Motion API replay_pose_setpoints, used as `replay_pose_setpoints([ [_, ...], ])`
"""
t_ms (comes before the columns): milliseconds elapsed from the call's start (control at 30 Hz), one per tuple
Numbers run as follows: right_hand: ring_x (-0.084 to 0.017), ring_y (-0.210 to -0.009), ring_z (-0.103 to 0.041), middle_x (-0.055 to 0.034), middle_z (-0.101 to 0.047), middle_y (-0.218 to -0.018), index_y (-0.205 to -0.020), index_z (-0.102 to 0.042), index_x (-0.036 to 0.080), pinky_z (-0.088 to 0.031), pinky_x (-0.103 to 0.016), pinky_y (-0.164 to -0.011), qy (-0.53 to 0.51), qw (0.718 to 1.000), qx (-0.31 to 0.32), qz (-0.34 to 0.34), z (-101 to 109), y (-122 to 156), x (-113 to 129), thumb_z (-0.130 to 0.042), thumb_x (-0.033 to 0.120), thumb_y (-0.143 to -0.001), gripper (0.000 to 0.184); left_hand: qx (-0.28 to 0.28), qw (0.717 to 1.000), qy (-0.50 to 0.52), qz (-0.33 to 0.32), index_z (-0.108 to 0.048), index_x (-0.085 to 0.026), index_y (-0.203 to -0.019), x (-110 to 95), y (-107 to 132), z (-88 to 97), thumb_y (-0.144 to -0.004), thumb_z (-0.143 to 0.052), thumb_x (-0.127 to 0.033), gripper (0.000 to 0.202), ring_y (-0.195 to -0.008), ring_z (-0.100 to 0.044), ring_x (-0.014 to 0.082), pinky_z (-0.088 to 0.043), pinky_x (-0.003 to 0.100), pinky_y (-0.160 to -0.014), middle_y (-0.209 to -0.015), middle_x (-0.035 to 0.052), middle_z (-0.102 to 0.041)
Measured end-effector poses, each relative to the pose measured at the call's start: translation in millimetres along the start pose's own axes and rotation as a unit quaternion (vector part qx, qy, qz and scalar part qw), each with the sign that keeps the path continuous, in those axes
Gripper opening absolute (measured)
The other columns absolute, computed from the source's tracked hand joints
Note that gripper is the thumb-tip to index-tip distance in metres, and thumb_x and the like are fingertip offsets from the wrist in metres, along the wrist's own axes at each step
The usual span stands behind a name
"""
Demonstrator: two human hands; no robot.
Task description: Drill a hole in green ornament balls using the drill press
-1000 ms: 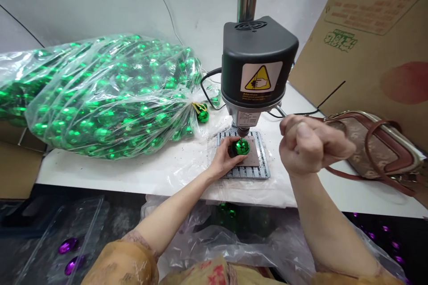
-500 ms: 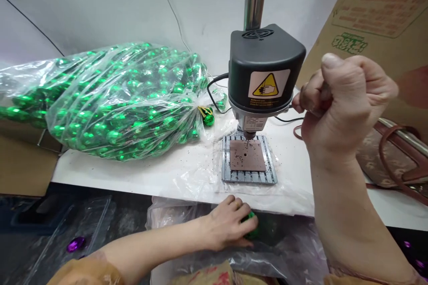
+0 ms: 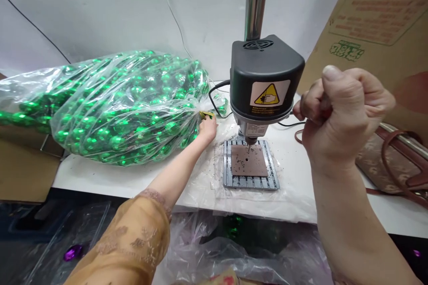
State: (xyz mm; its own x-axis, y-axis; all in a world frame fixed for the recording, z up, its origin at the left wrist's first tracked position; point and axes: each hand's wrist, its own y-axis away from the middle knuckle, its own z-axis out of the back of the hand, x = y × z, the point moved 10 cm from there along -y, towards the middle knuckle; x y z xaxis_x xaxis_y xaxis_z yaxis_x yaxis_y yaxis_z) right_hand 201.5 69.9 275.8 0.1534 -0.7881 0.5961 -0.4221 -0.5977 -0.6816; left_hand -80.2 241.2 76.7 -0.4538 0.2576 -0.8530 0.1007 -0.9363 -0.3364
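Note:
At the tied mouth of the clear plastic bag, my left hand has its fingers curled at a green faceted ball, mostly covered by them. The bag is full of shiny green balls. My right hand is raised in a fist at the side of the small black drill press, closed around its feed handle, which the fingers hide. Below the drill bit, a brown square board with one hole lies on the slotted metal base. Dark shavings are scattered over both.
Under the table's front edge, green balls lie among plastic sheeting. A purple piece is at lower left. Cardboard boxes and a brown handbag stand on the right. A black cord runs behind the drill press.
My left hand has let go of a green ball below the table edge and moved up and left to the bag's mouth. My right hand stays at the handle.

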Motion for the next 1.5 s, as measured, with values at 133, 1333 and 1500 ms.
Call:
replay_pose_setpoints([
  [133,-0.002,-0.037,-0.035,0.0094,-0.039,-0.042,-0.054,-0.036,0.019,-0.028,-0.022,-0.039,0.006,1.000,0.011,0.008,-0.3,0.3,0.2,-0.060,0.017,-0.089,0.043,-0.005,0.996,-0.064,0.057,-0.062,-0.015,-0.081,1.9,17.0,6.0,-0.071,-0.089,-0.031,0.033,-0.109,-0.062,0.0292,-0.047,0.040,-0.099,-0.095,0.0082,-0.062],
  [1333,-0.003,-0.041,-0.035,0.0088,-0.037,-0.043,-0.053,-0.039,0.019,-0.032,-0.024,-0.046,0.027,0.999,0.010,0.045,7.8,14.7,4.3,-0.062,0.022,-0.089,0.043,0.124,0.969,0.209,0.047,-0.059,-0.020,-0.117,-31.0,163.9,-70.7,-0.074,-0.088,-0.046,0.057,-0.120,-0.065,0.0291,-0.048,0.046,-0.107,-0.122,0.0114,-0.067],
  [1500,-0.003,-0.037,-0.031,0.0088,-0.031,-0.044,-0.054,-0.032,0.020,-0.030,-0.025,-0.041,0.012,0.996,0.017,0.088,11.6,27.7,6.7,-0.063,0.023,-0.089,0.047,0.131,0.966,0.217,0.048,-0.059,-0.021,-0.117,-29.8,164.6,-72.4,-0.075,-0.087,-0.046,0.056,-0.125,-0.062,0.0291,-0.045,0.045,-0.111,-0.130,0.0121,-0.063],
])
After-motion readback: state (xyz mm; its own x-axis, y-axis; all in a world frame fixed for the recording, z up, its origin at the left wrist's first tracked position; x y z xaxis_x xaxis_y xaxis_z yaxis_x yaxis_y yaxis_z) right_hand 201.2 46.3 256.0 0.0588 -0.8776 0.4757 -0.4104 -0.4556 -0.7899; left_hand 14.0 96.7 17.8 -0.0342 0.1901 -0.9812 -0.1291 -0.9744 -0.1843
